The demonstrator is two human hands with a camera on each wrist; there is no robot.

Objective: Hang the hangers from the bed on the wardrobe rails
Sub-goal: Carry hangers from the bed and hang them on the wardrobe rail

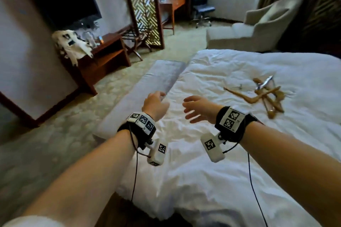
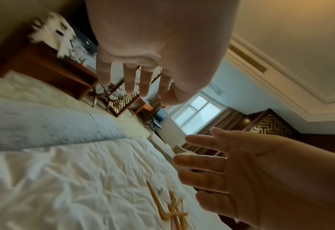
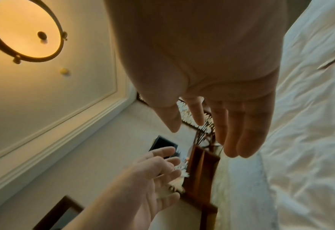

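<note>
A small heap of wooden hangers (image 1: 262,95) with metal hooks lies on the white bed (image 1: 230,153), right of centre in the head view; the left wrist view shows the same hangers (image 2: 168,208) low in its picture. My left hand (image 1: 156,103) hovers over the bed's near left edge, fingers loose, holding nothing. My right hand (image 1: 196,108) floats beside it, palm toward the left hand, fingers spread and empty, well short of the hangers. Both hands show open in the wrist views: left hand (image 2: 142,73), right hand (image 3: 221,127). No wardrobe rail is in view.
A grey bench (image 1: 147,94) runs along the foot of the bed. Left stands a wooden TV console (image 1: 103,55) under a wall TV (image 1: 64,2). A lattice screen (image 1: 144,5), desk, office chair (image 1: 201,2) and beige armchair (image 1: 258,26) lie beyond on carpet.
</note>
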